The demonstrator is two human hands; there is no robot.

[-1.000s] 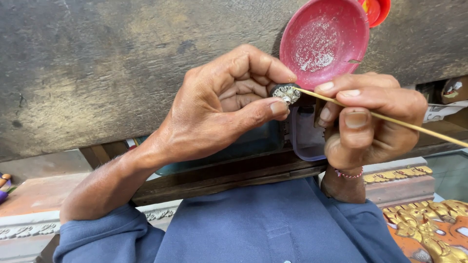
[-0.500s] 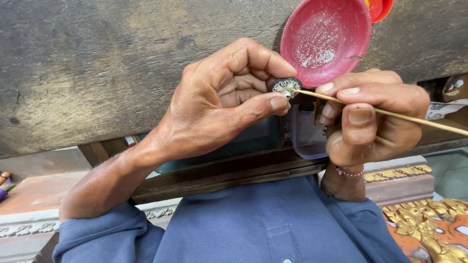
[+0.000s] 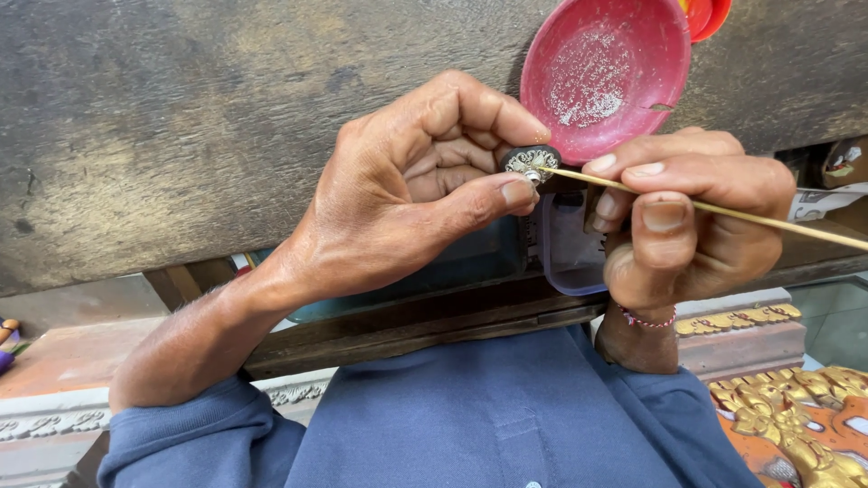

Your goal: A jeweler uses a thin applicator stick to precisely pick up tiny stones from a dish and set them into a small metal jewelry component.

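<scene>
- Head view, looking down past a blue shirt (image 3: 506, 434) at both hands, centre of frame.
- Left hand (image 3: 407, 190): fingers curled in, thumb and forefinger pinching a small round dark ornament (image 3: 531, 161) with pale, glittery filigree on its face. Closed firmly on it; face turned up toward the camera.
- Right hand (image 3: 687, 226): closed around a thin wooden stick (image 3: 723, 210), gripped pencil-fashion between thumb and first fingers. Stick runs off toward the right edge; its tip touches the ornament's lower right rim.
- Red-and-white thread bracelet (image 3: 646, 319) on the right wrist.
- Upper right: shallow red plastic dish (image 3: 606, 72) dusted with fine pale grains, lying on the worn grey counter (image 3: 181, 117). Just behind the hands.
- Below the hands, a clear plastic container (image 3: 565, 258) at the counter's edge; contents cannot be made out.
- Lower right corner: gilded, orange-painted carved work (image 3: 796, 416).
- Judgement on technique: hands look close enough to brace against each other, which should steady the tip. Light pressure seems wise; the stick is slender and the detail fine. Keeping the ornament's face level and toward the eye should help placement. Working close over the dish would catch any stray grains.
</scene>
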